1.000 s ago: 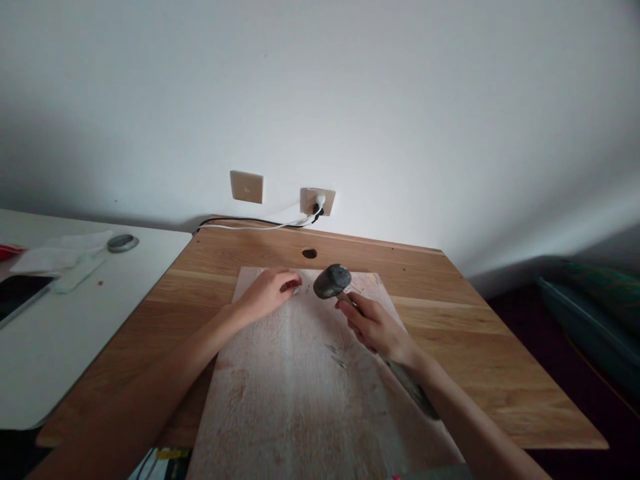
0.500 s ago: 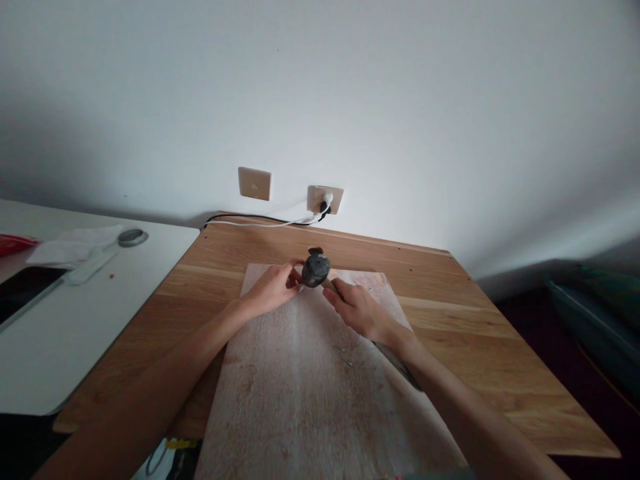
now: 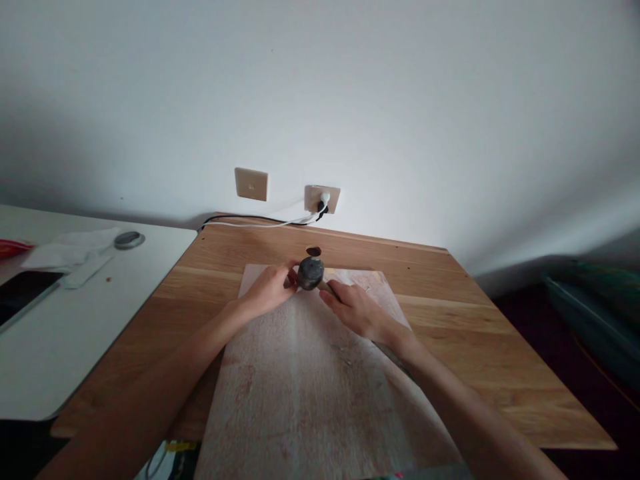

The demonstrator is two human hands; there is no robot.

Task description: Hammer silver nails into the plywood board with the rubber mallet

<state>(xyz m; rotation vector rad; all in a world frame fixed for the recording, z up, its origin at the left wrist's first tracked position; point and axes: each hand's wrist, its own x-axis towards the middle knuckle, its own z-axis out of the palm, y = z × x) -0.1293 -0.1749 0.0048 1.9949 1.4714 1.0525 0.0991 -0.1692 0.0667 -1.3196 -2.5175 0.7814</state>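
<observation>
My right hand (image 3: 356, 310) is wrapped around the handle of a hammer (image 3: 311, 273) with a dark, rounded head and a wooden-looking handle. The handle runs back beneath my right forearm. Just left of the hammer head, my left hand (image 3: 273, 288) has its thumb and fingers pinched together over the far end of a pale, worn wooden board (image 3: 300, 373). Whatever sits between those fingertips is hidden or too small to make out. The hammer head is close beside the left fingertips; contact cannot be told.
Under the board is a wooden desk (image 3: 450, 320) with a round hole (image 3: 313, 251) near its back. Cables (image 3: 250, 220) run along the wall to a socket (image 3: 323, 199). On the left, a white table (image 3: 75, 340) bears a phone (image 3: 27, 293), a tape roll (image 3: 129, 240) and tissue (image 3: 75, 247).
The hammer head has come slightly down and left, nearer the board. My left hand keeps its pinch in nearly the same place. The whole view has shifted a little.
</observation>
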